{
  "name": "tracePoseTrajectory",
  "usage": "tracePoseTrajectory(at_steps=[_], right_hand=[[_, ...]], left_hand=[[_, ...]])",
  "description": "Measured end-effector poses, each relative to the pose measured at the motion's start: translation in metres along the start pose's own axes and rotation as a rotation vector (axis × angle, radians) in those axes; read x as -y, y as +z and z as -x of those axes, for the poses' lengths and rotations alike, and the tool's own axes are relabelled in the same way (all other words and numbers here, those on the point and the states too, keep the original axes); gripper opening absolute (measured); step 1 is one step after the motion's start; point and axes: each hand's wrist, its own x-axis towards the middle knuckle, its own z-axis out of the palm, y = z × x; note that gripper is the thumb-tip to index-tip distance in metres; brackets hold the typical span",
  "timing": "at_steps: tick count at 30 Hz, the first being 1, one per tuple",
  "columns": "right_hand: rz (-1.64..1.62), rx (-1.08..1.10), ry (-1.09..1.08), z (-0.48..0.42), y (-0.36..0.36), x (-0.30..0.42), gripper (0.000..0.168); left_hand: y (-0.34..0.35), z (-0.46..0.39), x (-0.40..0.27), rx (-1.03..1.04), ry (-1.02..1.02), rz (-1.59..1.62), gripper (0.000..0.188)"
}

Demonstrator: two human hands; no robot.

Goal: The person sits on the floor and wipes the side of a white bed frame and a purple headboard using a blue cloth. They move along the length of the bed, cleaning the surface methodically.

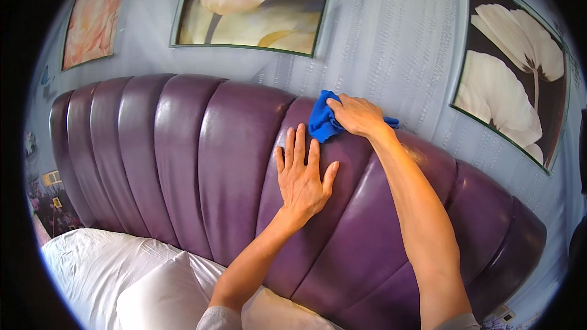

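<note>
A purple padded headboard (238,156) with vertical channels spans the view before me. My right hand (357,113) grips a blue cloth (323,121) on the headboard's top edge, part of the cloth showing on the far side of the hand. Flat against the padding, lower and to the left, lies my left hand (305,178), fingers spread and pointing up, holding nothing. Its fingertips are just below the cloth.
Framed flower pictures (257,13) hang on the blue patterned wall (390,32) above. White bedding (110,256) and pillows (160,295) lie below the headboard. A wall switch plate (52,178) is at the left, an outlet (508,316) at the lower right.
</note>
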Motion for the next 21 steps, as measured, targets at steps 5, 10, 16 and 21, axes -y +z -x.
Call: tracePoseTrajectory(at_steps=[5,10,16,21], right_hand=[[0.045,0.069,-0.148,-0.035,0.02,0.053,0.059],[0.09,-0.053,-0.238,-0.043,0.051,0.094,0.059],[0.031,-0.165,-0.291,-0.057,0.08,0.152,0.061],[0.09,-0.334,-0.424,-0.062,0.101,0.175,0.061]], left_hand=[[-0.003,0.014,0.035,-0.028,-0.065,0.019,0.057],[-0.011,0.031,0.071,-0.048,-0.091,-0.038,0.052],[-0.036,0.06,0.141,-0.062,-0.138,-0.052,0.045],[-0.049,0.084,0.168,-0.082,-0.097,0.083,0.038]])
